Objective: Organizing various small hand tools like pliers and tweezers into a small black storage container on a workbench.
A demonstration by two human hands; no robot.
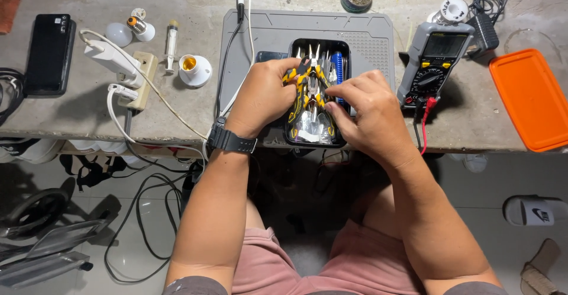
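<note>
Both hands are in the black tool tray (296, 130) on the grey mat (378, 41) at the worktop's near edge, sorting out a tool. The left hand (262, 96) has its grip clenched on the yellow-handled pliers (310, 88); the right hand (371, 109) pinches at tools beside them, though what it grasps is hidden. Lifting the pliers would call for a clean pull past their neighbours.

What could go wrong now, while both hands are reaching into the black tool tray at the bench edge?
1. The black tool tray sits at the bench edge; a tug might tip it off.
2. Pointed pliers lie under the left hand and right hand; fingers could be pricked.
3. The multimeter leads hang beside the right wrist and may snag.
</note>
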